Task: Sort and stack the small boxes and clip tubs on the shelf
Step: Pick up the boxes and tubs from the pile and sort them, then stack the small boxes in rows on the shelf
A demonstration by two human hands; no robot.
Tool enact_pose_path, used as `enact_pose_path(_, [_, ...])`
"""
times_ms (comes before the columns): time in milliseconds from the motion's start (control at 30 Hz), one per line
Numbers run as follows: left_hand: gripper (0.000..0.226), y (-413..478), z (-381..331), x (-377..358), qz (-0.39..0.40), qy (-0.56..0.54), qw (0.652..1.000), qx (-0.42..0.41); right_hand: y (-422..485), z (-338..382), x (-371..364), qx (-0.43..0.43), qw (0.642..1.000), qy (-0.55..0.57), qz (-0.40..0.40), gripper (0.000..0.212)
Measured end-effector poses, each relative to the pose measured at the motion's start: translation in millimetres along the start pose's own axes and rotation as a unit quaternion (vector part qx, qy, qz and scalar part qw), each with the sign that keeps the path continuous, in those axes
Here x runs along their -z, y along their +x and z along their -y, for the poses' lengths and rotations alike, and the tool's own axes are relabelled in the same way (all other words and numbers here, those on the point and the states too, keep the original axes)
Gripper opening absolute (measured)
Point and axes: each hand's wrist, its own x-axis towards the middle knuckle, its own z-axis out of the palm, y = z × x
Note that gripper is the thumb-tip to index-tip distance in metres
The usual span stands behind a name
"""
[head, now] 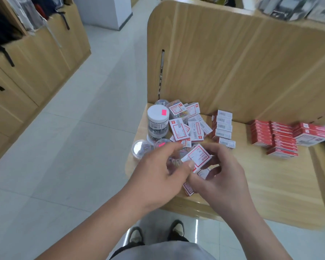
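Note:
My left hand [158, 173] and my right hand [219, 171] meet over the front left of the wooden shelf [270, 177]. Between them is a small white box with a red frame [197, 156]; my left thumb presses on its near edge and my right fingers curl round it. More small boxes [189, 186] show under my hands. Behind lies a loose heap of the same boxes [188, 128]. A white-lidded clip tub with a pink sticker [158, 115] stands stacked on another at the left. Clear round tubs [139, 149] lie by the shelf's left edge.
A neat column of white and red boxes [223, 128] stands mid-shelf. Red boxes in rows [274, 137] and a larger red and white box [310, 134] sit to the right. A tall wooden back panel [233, 62] rises behind. Tiled floor [83, 147] lies to the left.

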Motion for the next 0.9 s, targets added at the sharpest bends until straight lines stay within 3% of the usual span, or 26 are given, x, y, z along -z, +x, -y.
enact_pose_path(100, [0.025,13,-17,-24,0.026,-0.117,0.991,0.052,-2,-3,20,-0.004,1.000,0.020,0.013,0.055])
enact_pose_path(200, [0.028,21,-29,-35,0.038,-0.173,0.981,0.074,-3,-9,44,-0.053,0.985,0.161,0.036,0.056])
enact_pose_path(267, [0.026,24,-39,-45,0.061,-0.201,0.976,0.063,-2,-15,58,-0.092,0.965,0.244,0.025,0.043])
enact_pose_path(367, [0.029,27,-52,-64,0.102,-0.200,0.973,0.046,1,-26,72,-0.115,0.960,0.254,0.022,0.016])
enact_pose_path(433, [0.032,33,-49,-74,0.116,-0.134,0.984,0.036,7,-36,83,-0.126,0.961,0.243,-0.032,0.009])
enact_pose_path(533, [0.031,48,-33,-75,0.044,0.083,0.995,-0.014,24,-61,107,-0.097,0.985,0.129,-0.068,0.007])
enact_pose_path(633, [0.023,54,-23,-75,0.008,0.181,0.982,-0.059,53,-96,119,-0.027,0.994,-0.102,-0.014,0.015])
enact_pose_path(700, [0.020,55,-21,-80,-0.001,0.223,0.971,-0.081,71,-112,115,-0.012,0.982,-0.183,0.042,0.020])
enact_pose_path(800, [0.019,62,-22,-89,-0.015,0.290,0.950,-0.118,83,-123,96,-0.041,0.979,-0.184,0.079,0.027])
enact_pose_path(900, [0.020,78,-27,-97,0.022,0.342,0.934,-0.101,83,-136,79,-0.052,0.988,-0.135,0.043,0.031])
